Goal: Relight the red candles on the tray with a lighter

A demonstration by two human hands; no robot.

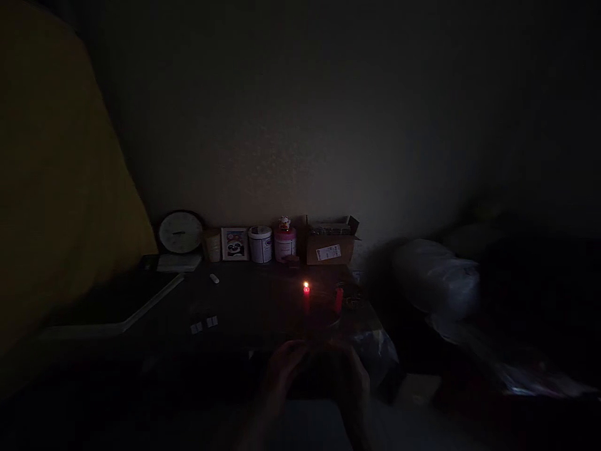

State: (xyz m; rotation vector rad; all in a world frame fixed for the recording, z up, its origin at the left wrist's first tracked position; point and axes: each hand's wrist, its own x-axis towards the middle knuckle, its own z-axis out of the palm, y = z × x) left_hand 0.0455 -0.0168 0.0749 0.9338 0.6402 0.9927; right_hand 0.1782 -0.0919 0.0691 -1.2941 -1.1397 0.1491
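Observation:
The room is very dark. A lit red candle (pixel 306 299) stands on a dark table (pixel 253 300), with a second, unlit red candle (pixel 338 299) just to its right on a round dark holder (pixel 323 316). My left hand (pixel 284 368) and my right hand (pixel 353 371) are low in the view, close together in front of the candles, fingers curled toward each other around a dark shape between them. I cannot make out what that shape is.
Along the wall stand a round clock (pixel 180 232), a small picture frame (pixel 235 243), two tubs (pixel 260 243), a pink jar (pixel 285 243) and a cardboard box (pixel 330 248). A yellow surface (pixel 56 207) fills the left. A pale plastic bag (pixel 434 275) lies right.

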